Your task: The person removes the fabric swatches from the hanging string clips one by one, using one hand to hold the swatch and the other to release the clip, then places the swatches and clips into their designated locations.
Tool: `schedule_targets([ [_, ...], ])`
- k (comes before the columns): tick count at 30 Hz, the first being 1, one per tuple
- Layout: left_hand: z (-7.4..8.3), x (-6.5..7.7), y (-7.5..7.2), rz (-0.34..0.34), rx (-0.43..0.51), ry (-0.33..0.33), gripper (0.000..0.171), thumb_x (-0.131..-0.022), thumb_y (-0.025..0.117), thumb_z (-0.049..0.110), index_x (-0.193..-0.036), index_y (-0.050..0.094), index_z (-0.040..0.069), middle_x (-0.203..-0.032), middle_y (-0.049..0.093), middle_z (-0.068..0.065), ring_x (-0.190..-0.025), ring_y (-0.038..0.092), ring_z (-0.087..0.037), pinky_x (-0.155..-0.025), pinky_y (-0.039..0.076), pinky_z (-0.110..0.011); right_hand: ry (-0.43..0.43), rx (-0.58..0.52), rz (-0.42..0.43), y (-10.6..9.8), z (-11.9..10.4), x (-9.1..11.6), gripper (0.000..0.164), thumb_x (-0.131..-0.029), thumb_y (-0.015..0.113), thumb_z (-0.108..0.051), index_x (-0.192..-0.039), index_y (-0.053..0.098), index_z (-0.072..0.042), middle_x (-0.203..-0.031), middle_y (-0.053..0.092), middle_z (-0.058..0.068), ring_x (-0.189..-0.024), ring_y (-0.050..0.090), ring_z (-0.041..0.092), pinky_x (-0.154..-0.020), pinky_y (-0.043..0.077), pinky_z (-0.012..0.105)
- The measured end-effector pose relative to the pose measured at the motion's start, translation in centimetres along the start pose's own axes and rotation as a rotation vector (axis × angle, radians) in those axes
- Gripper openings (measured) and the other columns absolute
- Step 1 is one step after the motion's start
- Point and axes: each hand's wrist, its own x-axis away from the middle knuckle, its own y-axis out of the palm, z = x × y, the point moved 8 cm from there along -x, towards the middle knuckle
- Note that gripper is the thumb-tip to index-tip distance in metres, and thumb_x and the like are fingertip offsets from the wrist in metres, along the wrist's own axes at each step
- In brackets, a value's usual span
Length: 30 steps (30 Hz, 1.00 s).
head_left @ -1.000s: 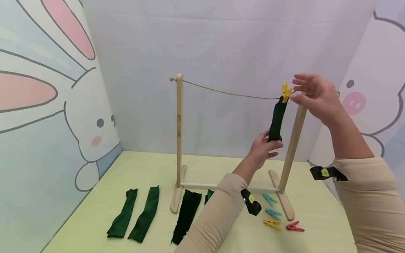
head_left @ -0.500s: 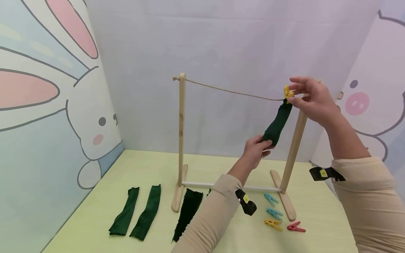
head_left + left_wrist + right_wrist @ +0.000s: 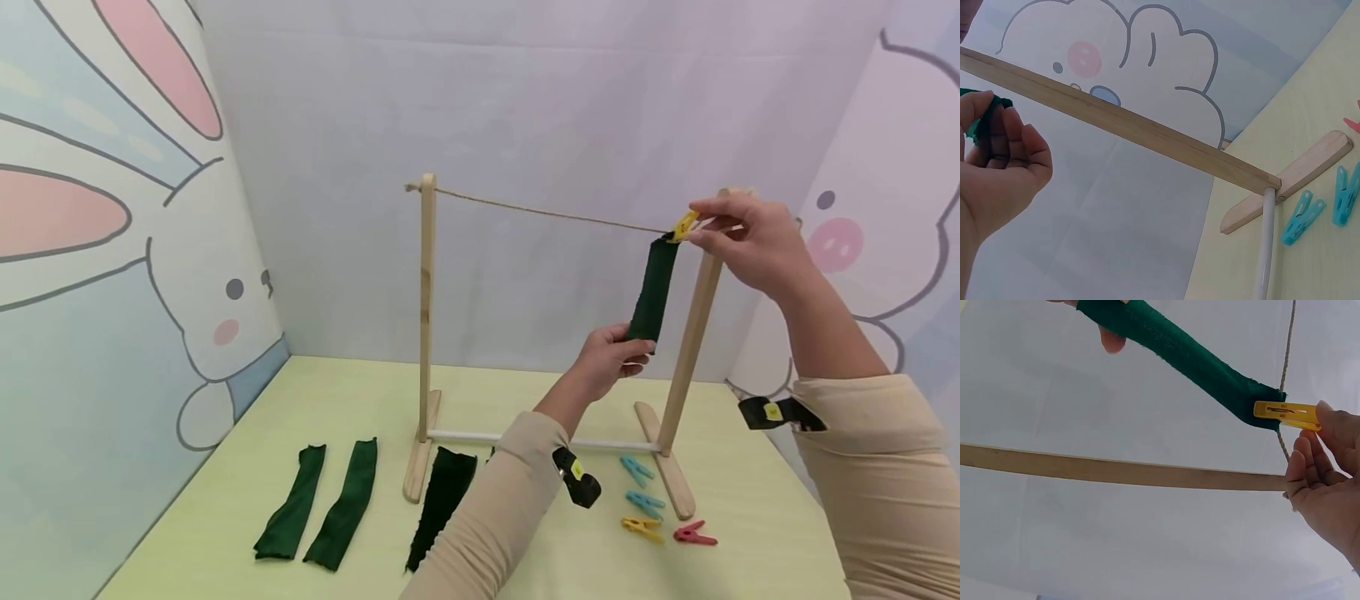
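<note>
A green cloth strip [image 3: 654, 287] hangs from the twine line [image 3: 555, 214] near its right end, with a yellow clothespin [image 3: 684, 226] at its top. My right hand [image 3: 757, 242] pinches the handle end of that clothespin between thumb and fingers. The right wrist view shows the clothespin's jaws [image 3: 1266, 410] over the cloth's top edge at the twine. Lower down, my left hand [image 3: 606, 363] pinches the strip's bottom end, drawing it slightly left. In the left wrist view only a bit of green cloth [image 3: 985, 122] shows in the left fingers.
The wooden stand's posts [image 3: 427, 317] carry the twine; a white rod [image 3: 465, 437] joins its feet. Several green strips [image 3: 345, 504] lie on the table at left, one partly behind the left sleeve. Two blue clothespins [image 3: 645, 503], a yellow one [image 3: 642, 528] and a red one [image 3: 695, 533] lie at right.
My right fingers have closed from spread beside the yellow clothespin to pinching it, and it now tilts right. My left hand has shifted slightly left and down along the strip's lower end.
</note>
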Motion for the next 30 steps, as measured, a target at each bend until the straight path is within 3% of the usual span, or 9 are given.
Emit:
schedule_targets([
  [4,0.0,0.0,0.2,-0.014,-0.04,0.003,0.022,-0.089,0.062,0.003,-0.107,0.062,-0.009,-0.079,0.06,-0.003,-0.069,0.057,-0.012,-0.072,0.048,-0.032,0.032,0.028,0.043,-0.5,0.1,0.1,0.036,-0.09,0.062,-0.013,-0.122,0.058,0.003,-0.101,0.054,0.015,-0.076,0.049,0.001,-0.066,0.039,0.004],
  [9,0.1,0.0,0.3,-0.011,-0.034,0.023,0.023,-0.09,0.061,0.005,-0.104,0.062,-0.013,-0.074,0.06,-0.003,-0.067,0.058,-0.011,-0.064,0.047,-0.024,0.038,0.061,0.076,-0.9,0.1,0.1,0.034,-0.089,0.063,-0.011,-0.119,0.059,0.005,-0.103,0.056,0.018,-0.073,0.048,-0.002,-0.065,0.038,0.004],
  [15,0.1,0.1,0.3,-0.001,-0.021,0.027,0.024,-0.091,0.059,0.006,-0.104,0.062,-0.014,-0.071,0.061,-0.004,-0.066,0.058,-0.011,-0.063,0.048,-0.023,0.033,0.066,0.107,-1.1,0.3,0.2,0.033,-0.089,0.063,-0.012,-0.116,0.061,0.005,-0.105,0.056,0.021,-0.072,0.048,-0.006,-0.065,0.038,0.004],
  [25,0.3,0.1,-0.5,0.085,-0.075,0.05,0.022,-0.088,0.063,0.004,-0.105,0.065,-0.01,-0.076,0.061,-0.002,-0.066,0.058,-0.01,-0.07,0.051,-0.027,-0.058,0.09,0.308,-1.8,-0.7,0.3,0.022,-0.088,0.064,-0.01,-0.103,0.067,0.006,-0.099,0.063,0.023,-0.071,0.046,-0.009,-0.07,0.038,0.006],
  [30,0.5,0.4,-0.7,0.104,-0.08,0.052,0.022,-0.087,0.065,0.005,-0.106,0.064,-0.005,-0.078,0.061,-0.002,-0.066,0.06,-0.011,-0.075,0.052,-0.033,-0.037,0.085,0.356,-1.9,-0.9,0.0,0.024,-0.089,0.063,-0.014,-0.102,0.068,0.006,-0.102,0.064,0.022,-0.071,0.046,-0.006,-0.069,0.038,0.008],
])
